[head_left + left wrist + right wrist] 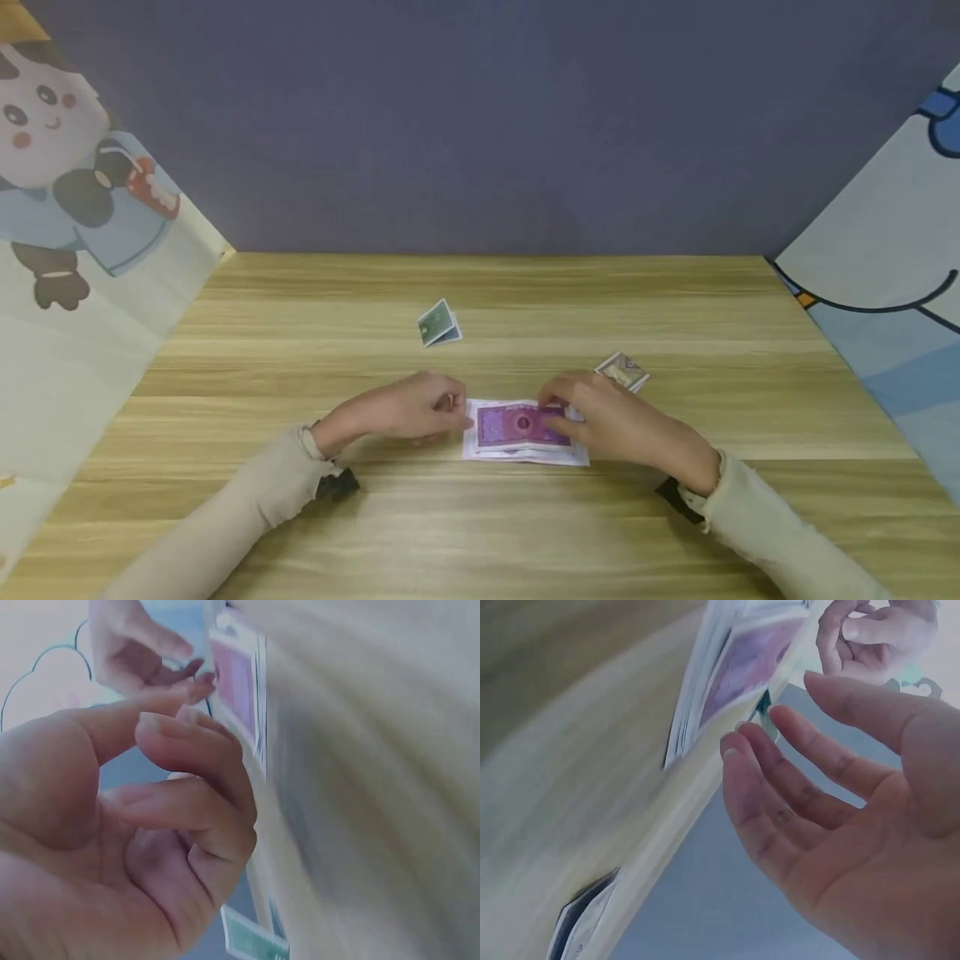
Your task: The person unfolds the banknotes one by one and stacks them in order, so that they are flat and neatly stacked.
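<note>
A purple banknote-like paper with a crease lies on top of larger, pale printed sheets on the wooden table. At the left edge of this pile is my left hand, its fingers loosely curled; the left wrist view shows nothing held between them. My right hand hovers over the pile's right end, thumb and fingers apart. In the right wrist view, its bent fingers hold nothing and stand apart from the purple note. From the head view, contact with the paper is hard to tell.
A folded green note stands tented toward the back of the wooden table. Behind my right hand lies a folded brownish note. A dark blue-grey panel borders the far edge, with cartoon-printed cloths at both sides.
</note>
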A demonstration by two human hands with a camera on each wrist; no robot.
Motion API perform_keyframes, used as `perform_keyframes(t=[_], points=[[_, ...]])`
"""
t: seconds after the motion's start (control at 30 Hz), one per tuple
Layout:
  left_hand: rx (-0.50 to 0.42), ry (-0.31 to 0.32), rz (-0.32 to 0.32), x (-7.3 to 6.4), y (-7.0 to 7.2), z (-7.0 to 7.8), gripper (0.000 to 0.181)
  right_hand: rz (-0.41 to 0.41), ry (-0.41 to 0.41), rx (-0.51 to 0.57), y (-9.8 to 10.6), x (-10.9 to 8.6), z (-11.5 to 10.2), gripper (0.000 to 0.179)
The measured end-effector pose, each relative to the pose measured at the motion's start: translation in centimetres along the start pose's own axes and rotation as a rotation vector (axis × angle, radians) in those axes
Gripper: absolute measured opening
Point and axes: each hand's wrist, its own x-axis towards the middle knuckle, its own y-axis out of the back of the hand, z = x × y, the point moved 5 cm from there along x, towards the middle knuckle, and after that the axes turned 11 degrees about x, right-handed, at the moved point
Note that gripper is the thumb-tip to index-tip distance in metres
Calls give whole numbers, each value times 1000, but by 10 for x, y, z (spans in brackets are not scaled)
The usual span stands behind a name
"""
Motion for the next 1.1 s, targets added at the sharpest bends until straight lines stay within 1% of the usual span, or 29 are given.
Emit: perform_keyframes(t=[0.07,0.17,0.3,0.43,0.6,0.67,0.73,0.8,0.9,1.0,1.1], points=[[-11,19,44,0,9,-4,15,5,-7,26,4,4,2,17],[6,39,128,1,22,-8,12,21,-12,42,9,11,5,14],[76,60,244,1,36,-11,8,41,-19,55,14,21,9,15],[132,94,350,5,48,-17,8,68,-21,49,19,32,12,16],[161,124,457,10,61,-29,10,81,-24,56,25,48,17,17],[159,134,482,12,66,-36,11,79,-26,64,27,56,18,17],[142,150,495,14,71,-42,12,77,-34,76,30,63,19,17],[128,177,495,15,75,-49,16,80,-41,83,33,71,19,18],[130,223,490,19,81,-56,26,86,-46,84,34,80,19,17],[164,264,485,24,85,-62,36,88,-54,81,33,87,19,17],[200,289,481,29,87,-65,39,92,-55,88,30,92,20,17]])
